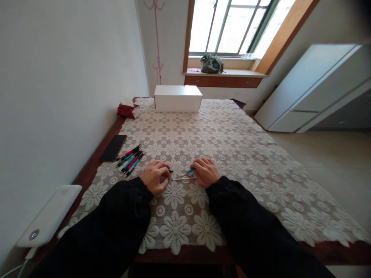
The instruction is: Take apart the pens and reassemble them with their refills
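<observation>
Over the near part of the lace tablecloth, my left hand (155,177) is closed, fingers curled, with a small black pen part (171,171) sticking out at its fingertips. My right hand (206,172) pinches a teal pen barrel (190,170) whose pale tip points toward the left hand. Between the two hands lies a thin white stick (184,178), like a pen refill; its right end is hidden by the right hand. To the left of my left hand, several pens (130,160) in red, teal and black rest in a loose pile.
Beside the pens is a black phone (113,148). A red tissue pack (128,111) and a white box (178,101) stand farther back on the lace tablecloth (232,148). A white power bank (50,216) with a cable lies at the left edge, along the wall.
</observation>
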Demonstrator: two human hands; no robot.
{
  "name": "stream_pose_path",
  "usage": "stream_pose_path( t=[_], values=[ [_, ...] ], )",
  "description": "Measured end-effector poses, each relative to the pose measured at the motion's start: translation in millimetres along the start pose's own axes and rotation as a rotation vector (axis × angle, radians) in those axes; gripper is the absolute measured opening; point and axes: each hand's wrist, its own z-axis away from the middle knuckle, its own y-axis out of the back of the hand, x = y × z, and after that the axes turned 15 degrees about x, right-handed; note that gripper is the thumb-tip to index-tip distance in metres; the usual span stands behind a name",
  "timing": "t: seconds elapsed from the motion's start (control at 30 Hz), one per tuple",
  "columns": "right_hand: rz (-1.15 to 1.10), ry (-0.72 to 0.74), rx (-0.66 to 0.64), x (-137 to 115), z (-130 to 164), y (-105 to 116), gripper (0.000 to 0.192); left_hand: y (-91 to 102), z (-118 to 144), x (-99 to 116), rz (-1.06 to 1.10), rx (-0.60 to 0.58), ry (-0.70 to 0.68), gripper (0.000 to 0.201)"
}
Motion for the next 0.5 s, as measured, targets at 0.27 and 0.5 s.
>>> stream_pose_path(
  t=[0.27, 0.5],
  values=[
    [0.051, -0.109, -0.049, 3.4, 2.9, -3.4, 0.016, -1.0, -0.7, -0.4, 0.002, 0.002, -0.001, 0.008],
    [-0.023, -0.050, -0.088, 0.8, 3.2, -4.7, 0.016, -3.6, 1.6, -2.3, 0.032, 0.010, -0.068, 0.013]
  ],
)
